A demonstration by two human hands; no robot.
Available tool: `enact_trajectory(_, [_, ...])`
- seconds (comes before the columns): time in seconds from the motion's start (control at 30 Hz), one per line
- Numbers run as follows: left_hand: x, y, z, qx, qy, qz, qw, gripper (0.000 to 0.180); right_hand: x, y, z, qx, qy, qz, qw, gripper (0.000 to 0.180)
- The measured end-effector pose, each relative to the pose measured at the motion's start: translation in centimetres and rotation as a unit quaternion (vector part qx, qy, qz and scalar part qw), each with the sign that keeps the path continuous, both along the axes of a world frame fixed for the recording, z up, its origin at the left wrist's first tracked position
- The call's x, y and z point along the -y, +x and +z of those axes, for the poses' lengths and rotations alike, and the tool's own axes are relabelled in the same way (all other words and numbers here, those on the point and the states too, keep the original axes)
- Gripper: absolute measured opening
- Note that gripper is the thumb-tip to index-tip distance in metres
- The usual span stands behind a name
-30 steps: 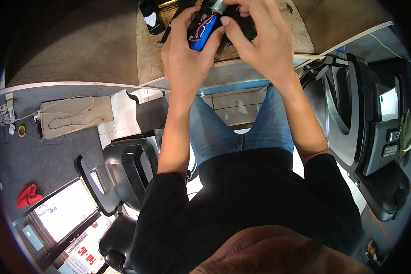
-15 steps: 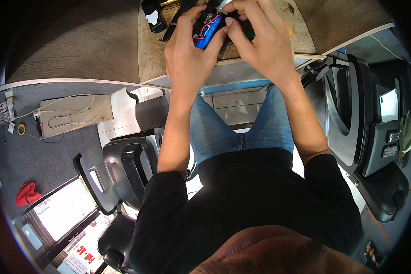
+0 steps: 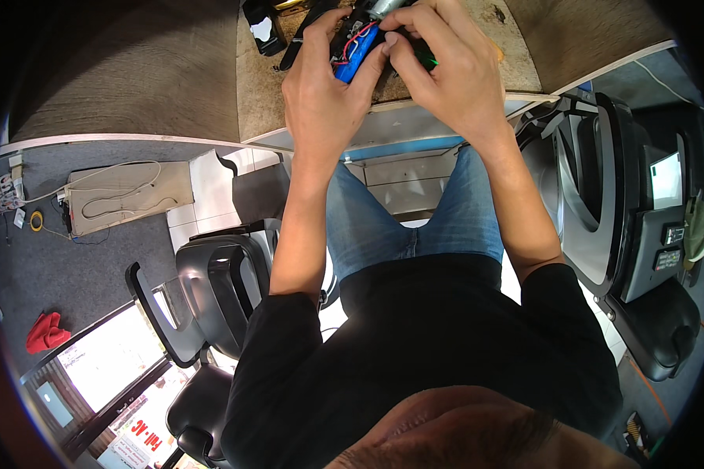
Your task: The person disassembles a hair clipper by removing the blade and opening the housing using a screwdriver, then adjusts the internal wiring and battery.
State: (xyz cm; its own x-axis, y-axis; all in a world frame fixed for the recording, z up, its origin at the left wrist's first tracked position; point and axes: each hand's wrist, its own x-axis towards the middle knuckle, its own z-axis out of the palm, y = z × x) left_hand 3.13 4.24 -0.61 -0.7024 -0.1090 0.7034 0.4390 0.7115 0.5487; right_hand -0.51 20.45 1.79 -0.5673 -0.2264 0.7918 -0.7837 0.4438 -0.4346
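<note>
At the top edge of the view, a blue cylindrical battery [image 3: 355, 62] with red and white wires [image 3: 360, 34] lies in a dark, opened device. My left hand [image 3: 322, 102] is closed around this device, with the thumb along the battery's right side. A silver, motor-like metal cylinder [image 3: 385, 8] shows just beyond the battery. My right hand [image 3: 463, 90] has its index finger at that cylinder and its thumb close to my left thumb. Its fingers are bent in around the cylinder's near end, and they partly hide it.
A worn tan work board [image 3: 262, 105] lies under my hands, with a black case-like part [image 3: 264, 31] at its left. A brown wooden surface [image 3: 133, 78] extends leftward. Black salon-type chairs [image 3: 219, 289] stand behind on both sides. A red cloth [image 3: 47, 332] lies on the carpet.
The silver cylinder now shows more and sits differently beside the battery. My right fingers have shifted slightly around it. My left hand stays nearly in place on the device.
</note>
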Motion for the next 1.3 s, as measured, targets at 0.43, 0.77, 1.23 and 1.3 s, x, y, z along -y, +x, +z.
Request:
enact_trajectory(0.43, [1.2, -0.7, -0.6, -0.006, 0.136, -0.075, 0.988, 0.056, 0.0, -0.2, -0.1, 0.058, -0.033, -0.001, 0.998, 0.012])
enact_trajectory(0.77, [0.9, -1.4, 0.1, 0.163, 0.273, -0.278, 0.906, 0.060, -0.3, 0.4, 1.1, 0.230, -0.069, 0.007, 0.971, 0.022])
enact_trajectory(1.23, [-0.3, 0.0, -1.0, 0.053, 0.254, -0.313, 0.914, 0.054, -0.3, -0.2, -0.5, 0.174, -0.145, 0.065, 0.972, 0.027])
enact_trajectory(1.3, [-0.2, 0.0, -0.9, 0.044, 0.232, -0.296, 0.926, 0.055, -0.3, -0.4, -0.6, 0.148, -0.145, 0.061, 0.976, 0.029])
